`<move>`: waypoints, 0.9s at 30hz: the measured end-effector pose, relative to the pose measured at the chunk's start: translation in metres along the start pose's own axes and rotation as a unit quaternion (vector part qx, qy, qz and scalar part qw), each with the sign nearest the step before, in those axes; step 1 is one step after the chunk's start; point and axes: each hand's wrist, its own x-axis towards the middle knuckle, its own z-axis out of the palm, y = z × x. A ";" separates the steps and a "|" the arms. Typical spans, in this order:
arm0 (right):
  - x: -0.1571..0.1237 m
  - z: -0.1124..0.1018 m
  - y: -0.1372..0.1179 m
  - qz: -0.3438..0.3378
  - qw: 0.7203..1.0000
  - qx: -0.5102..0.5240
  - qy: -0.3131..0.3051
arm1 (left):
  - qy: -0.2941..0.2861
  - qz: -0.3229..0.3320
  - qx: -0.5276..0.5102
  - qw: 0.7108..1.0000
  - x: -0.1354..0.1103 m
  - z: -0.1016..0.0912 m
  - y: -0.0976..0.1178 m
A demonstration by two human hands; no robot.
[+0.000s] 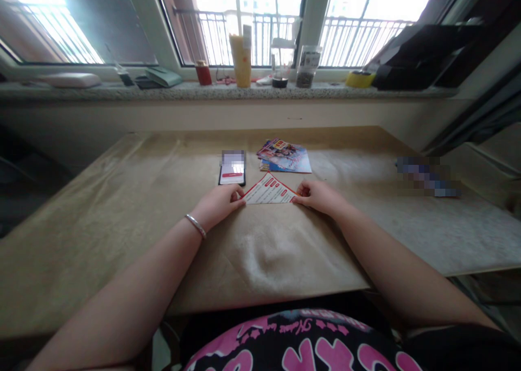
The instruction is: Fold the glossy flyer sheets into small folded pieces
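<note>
A sheet of printed paper, folded into a triangle with a red edge, lies on the table with its point facing away from me. My left hand pinches its left corner between thumb and fingers. At the right corner, my right hand grips the paper the same way. Just beyond my left hand lies a phone with a lit screen. Behind the triangle rests a small pile of colourful printed sheets.
A tan cloth covers the table. To the right lies a blurred bluish item. On the windowsill stand a tall yellow-filled cup, a red bottle, a clear container and a yellow tape roll.
</note>
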 end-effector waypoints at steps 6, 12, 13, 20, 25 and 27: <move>0.000 -0.006 0.007 -0.007 0.999 0.026 -0.024 | -0.011 0.008 -0.004 1.000 -0.002 -0.003 -0.003; 0.002 -0.008 0.018 -0.020 0.998 0.035 -0.039 | -0.012 0.018 -0.007 1.000 -0.003 -0.003 -0.007; 0.002 -0.009 0.019 -0.024 0.998 0.036 -0.040 | -0.012 0.018 -0.008 1.000 -0.003 -0.003 -0.008; 0.003 -0.011 0.027 -0.042 0.996 0.061 -0.058 | -0.003 0.028 -0.004 1.000 -0.004 -0.001 -0.009; 0.002 -0.009 0.026 -0.061 0.995 0.060 -0.043 | 0.001 0.030 0.002 1.000 -0.005 -0.004 -0.005; 0.001 -0.008 0.025 -0.065 0.996 0.053 -0.039 | -0.002 0.030 0.000 1.000 -0.005 -0.004 -0.004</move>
